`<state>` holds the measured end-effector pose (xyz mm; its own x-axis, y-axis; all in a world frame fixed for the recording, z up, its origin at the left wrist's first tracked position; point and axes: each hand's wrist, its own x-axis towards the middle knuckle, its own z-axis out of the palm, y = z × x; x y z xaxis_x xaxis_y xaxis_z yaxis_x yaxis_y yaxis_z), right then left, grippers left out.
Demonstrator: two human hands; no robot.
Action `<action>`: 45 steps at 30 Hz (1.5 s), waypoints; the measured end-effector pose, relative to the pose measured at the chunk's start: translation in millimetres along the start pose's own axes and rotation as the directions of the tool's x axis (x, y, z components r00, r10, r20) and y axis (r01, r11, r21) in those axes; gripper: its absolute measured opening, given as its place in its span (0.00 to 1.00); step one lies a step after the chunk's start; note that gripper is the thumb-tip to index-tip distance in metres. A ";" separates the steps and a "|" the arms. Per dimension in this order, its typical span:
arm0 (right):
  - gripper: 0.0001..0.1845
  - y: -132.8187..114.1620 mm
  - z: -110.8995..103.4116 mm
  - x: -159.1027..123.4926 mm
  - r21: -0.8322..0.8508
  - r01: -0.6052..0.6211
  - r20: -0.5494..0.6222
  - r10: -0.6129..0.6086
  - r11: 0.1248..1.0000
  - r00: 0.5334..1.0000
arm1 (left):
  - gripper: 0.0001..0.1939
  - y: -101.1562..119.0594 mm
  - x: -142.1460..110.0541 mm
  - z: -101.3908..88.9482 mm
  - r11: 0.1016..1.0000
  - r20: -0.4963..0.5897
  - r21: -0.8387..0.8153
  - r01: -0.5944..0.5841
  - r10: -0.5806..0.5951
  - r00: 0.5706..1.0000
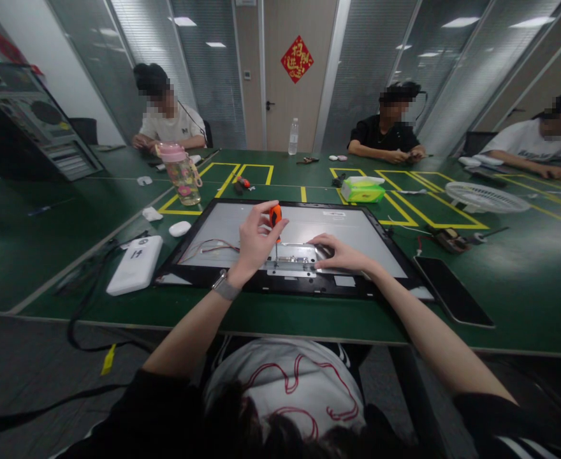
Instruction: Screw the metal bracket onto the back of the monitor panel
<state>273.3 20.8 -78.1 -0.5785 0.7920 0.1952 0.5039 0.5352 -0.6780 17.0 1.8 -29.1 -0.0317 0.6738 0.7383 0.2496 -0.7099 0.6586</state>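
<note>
A flat display panel [378, 245] with a black frame lies face down on the green table before me. My left hand [255, 239] is closed around the orange handle of a screwdriver [275, 215], held upright. Its shaft runs down to the left part of a silver metal bracket [292, 271] at the panel's near edge; the tip is too small to make out. At the bracket's right end, my right hand [340, 253] grips it between thumb and fingers. Thin wires [208, 245] lie on the panel left of my left hand.
Left of the panel are a white power bank [135, 264], a white oval case [180, 229] and a pink-lidded bottle [179, 175]. On the right lie a black phone [452, 290] and a white fan grille [487, 197]. A green tissue pack [363, 189] sits behind. Several people sit opposite.
</note>
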 end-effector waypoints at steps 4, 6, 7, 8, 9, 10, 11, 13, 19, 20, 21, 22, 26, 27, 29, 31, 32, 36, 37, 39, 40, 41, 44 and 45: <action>0.33 -0.1 0.1 0.1 -0.011 0.000 0.004 0.000 1.000 1.000 | 0.19 1.1 -1.6 2.0 0.999 0.034 0.038 -0.016 0.015 0.999; 0.33 -1.5 0.0 0.1 -0.017 0.002 0.002 -0.002 1.000 1.000 | 0.18 2.0 -2.8 3.2 1.000 0.060 0.009 -0.015 0.014 0.998; 0.33 -2.2 -0.1 0.1 -0.018 0.000 0.001 0.000 1.000 1.000 | 0.17 2.3 -3.4 3.8 1.000 0.075 -0.022 -0.009 0.010 0.997; 0.33 -2.8 -0.1 0.1 -0.019 -0.001 0.001 0.001 1.000 1.000 | 0.16 2.4 -4.1 4.2 0.998 0.090 -0.061 0.002 0.003 0.996; 0.33 -3.2 -0.2 0.1 -0.019 -0.001 0.001 0.001 1.000 1.000 | 0.16 2.3 -4.7 4.6 0.995 0.102 -0.103 0.016 -0.005 0.995; 0.33 -3.3 -0.2 0.1 -0.020 -0.002 0.001 0.002 1.000 1.000 | 0.16 1.9 -5.3 4.9 0.989 0.112 -0.144 0.028 -0.012 0.994; 0.33 -3.2 -0.1 0.1 -0.020 -0.001 0.004 0.001 1.000 1.000 | 0.15 1.4 -5.7 5.1 0.983 0.118 -0.181 0.036 -0.015 0.993; 0.33 -2.6 0.1 0.2 -0.019 -0.001 0.005 0.001 1.000 1.000 | 0.14 0.3 -6.3 5.3 0.971 0.124 -0.235 0.039 -0.010 0.992; 0.33 -2.9 0.6 -0.1 0.008 -0.015 -0.008 0.015 1.000 1.000 | 0.15 1.0 -5.8 6.3 0.971 0.132 -0.237 0.039 -0.008 0.991; 0.33 -3.4 0.6 -0.2 0.008 -0.018 -0.010 0.018 1.000 1.000 | 0.16 1.5 -5.4 6.5 0.975 0.126 -0.221 0.028 0.000 0.992; 0.33 -3.8 0.5 -0.3 0.006 -0.020 -0.009 0.020 1.000 1.000 | 0.15 1.9 -4.8 6.7 0.980 0.116 -0.201 0.006 0.017 0.993; 0.33 -4.1 0.3 -0.4 0.004 -0.020 -0.006 0.020 1.000 1.000 | 0.15 2.2 -4.1 6.8 0.984 0.102 -0.175 -0.025 0.044 0.994; 0.33 -4.7 -0.5 -0.4 -0.001 -0.012 0.007 0.012 1.000 1.000 | 0.09 1.7 -0.5 5.0 0.988 0.034 -0.123 -0.091 0.096 0.995; 0.33 -4.8 -0.7 -0.4 0.000 -0.011 0.009 0.011 1.000 1.000 | 0.08 1.4 0.4 4.1 0.985 0.024 -0.151 -0.078 0.082 0.996; 0.33 -5.3 -1.0 -0.4 0.001 -0.016 0.011 0.016 1.000 1.000 | 0.08 0.9 1.9 2.3 0.971 0.017 -0.234 -0.041 0.046 0.999; 0.33 -6.0 -1.2 -0.5 0.000 -0.022 0.013 0.022 1.000 1.000 | 0.09 0.9 2.8 0.9 0.956 0.022 -0.293 -0.015 0.023 1.000; 0.33 -6.4 -1.3 -0.6 0.000 -0.024 0.013 0.024 1.000 1.000 | 0.09 1.2 3.0 0.5 0.954 0.019 -0.299 -0.010 0.017 1.000; 0.33 -7.6 -1.3 -0.8 -0.004 -0.021 0.009 0.021 1.000 1.000 | 0.07 3.2 3.8 -0.3 0.987 -0.062 -0.155 -0.045 0.035 0.997; 0.33 -7.8 -1.3 -0.9 -0.004 -0.020 0.011 0.020 1.000 1.000 | 0.08 3.8 4.1 -0.5 0.993 -0.084 -0.109 -0.051 0.042 0.996; 0.33 -7.9 -1.4 -1.1 0.000 -0.022 0.014 0.022 1.000 1.000 | 0.09 4.7 4.8 -1.1 0.996 -0.096 -0.081 -0.037 0.029 0.995; 0.33 -7.8 -1.4 -1.1 0.003 -0.023 0.014 0.023 1.000 1.000 | 0.10 5.1 5.2 -1.4 0.994 -0.090 -0.106 -0.017 0.007 0.996; 0.33 -7.4 -1.4 -1.1 0.006 -0.025 0.011 0.025 1.000 1.000 | 0.11 5.2 5.5 -1.6 0.989 -0.081 -0.150 0.008 -0.020 0.997; 0.32 -5.1 -1.2 -0.6 0.006 -0.023 0.010 0.023 1.000 1.000 | 0.15 5.0 6.4 -2.0 0.955 -0.070 -0.290 0.068 -0.092 0.993; 0.32 -4.1 -1.1 -0.4 0.002 -0.018 0.011 0.018 1.000 1.000 | 0.15 4.7 6.5 -1.9 0.949 -0.073 -0.305 0.072 -0.099 0.992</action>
<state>272.1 18.6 -74.6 -0.5763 0.7982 0.1754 0.5131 0.5204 -0.6826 16.1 2.4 -20.9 -0.1267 0.7240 0.6780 -0.0610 -0.6879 0.7232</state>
